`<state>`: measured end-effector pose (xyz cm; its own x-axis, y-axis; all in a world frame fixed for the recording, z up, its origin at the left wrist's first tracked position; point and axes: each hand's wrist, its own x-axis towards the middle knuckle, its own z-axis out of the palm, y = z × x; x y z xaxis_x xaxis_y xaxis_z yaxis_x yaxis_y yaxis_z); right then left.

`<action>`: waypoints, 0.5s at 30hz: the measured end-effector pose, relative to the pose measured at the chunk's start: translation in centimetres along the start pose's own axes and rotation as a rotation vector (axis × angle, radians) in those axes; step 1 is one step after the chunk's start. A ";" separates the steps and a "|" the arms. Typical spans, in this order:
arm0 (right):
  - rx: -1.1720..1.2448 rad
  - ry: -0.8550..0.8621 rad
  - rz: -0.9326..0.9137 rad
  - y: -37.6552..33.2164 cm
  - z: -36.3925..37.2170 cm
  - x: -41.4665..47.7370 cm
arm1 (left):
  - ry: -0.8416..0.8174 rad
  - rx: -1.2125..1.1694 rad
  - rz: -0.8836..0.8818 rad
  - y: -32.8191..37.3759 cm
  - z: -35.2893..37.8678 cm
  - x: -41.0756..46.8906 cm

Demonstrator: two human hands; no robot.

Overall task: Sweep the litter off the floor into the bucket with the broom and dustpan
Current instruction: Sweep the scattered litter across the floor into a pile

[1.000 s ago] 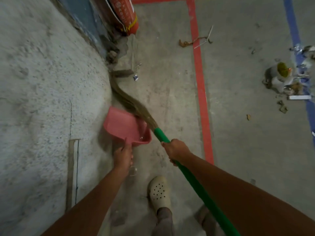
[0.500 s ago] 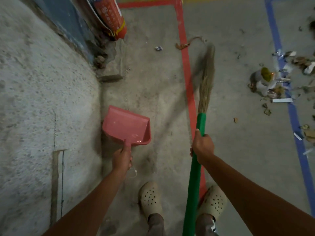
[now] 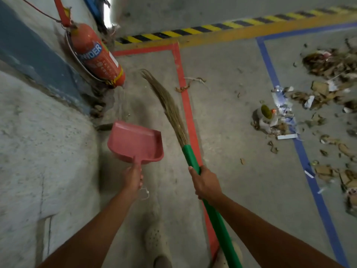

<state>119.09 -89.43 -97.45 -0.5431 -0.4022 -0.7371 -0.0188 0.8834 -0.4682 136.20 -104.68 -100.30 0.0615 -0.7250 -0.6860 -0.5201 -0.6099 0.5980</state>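
Note:
My left hand [image 3: 133, 176] grips the handle of a pink dustpan [image 3: 135, 142], held above the floor close to the wall. My right hand [image 3: 205, 183] holds the green handle of a broom [image 3: 191, 157]; its straw bristles [image 3: 166, 101] point forward and left, toward the fire extinguisher. Litter [image 3: 270, 118] of cardboard scraps, paper and wrappers lies scattered at the right along the blue floor line. A small twisted scrap [image 3: 183, 88] lies on the red line. No bucket is in view.
A red fire extinguisher [image 3: 94, 57] leans at the foot of the rough grey wall [image 3: 38, 142] on the left. Red [image 3: 185, 97], blue [image 3: 270, 74] and yellow-black [image 3: 193, 29] lines mark the concrete floor. My feet in pale clogs [image 3: 156, 242] stand below.
The view has tilted up and forward, showing more litter and the striped line. The broom swung from right of the red line back to the left, its bristles now near the extinguisher.

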 end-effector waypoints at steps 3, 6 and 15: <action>0.009 -0.044 0.034 -2.1 -1.1 3.1 | -0.032 -0.018 -0.001 2.1 2.0 2.0; -0.016 -0.065 0.056 -4.3 -0.5 6.9 | -0.034 -0.038 -0.013 3.4 3.9 4.4; 0.256 -0.230 0.282 -10.0 2.8 17.7 | -0.102 0.160 -0.019 7.6 4.5 13.9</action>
<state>112.03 -106.06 -107.22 -0.2955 -0.2224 -0.9291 0.3278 0.8899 -0.3173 129.27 -117.95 -107.14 -0.0099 -0.6730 -0.7396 -0.6491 -0.5583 0.5167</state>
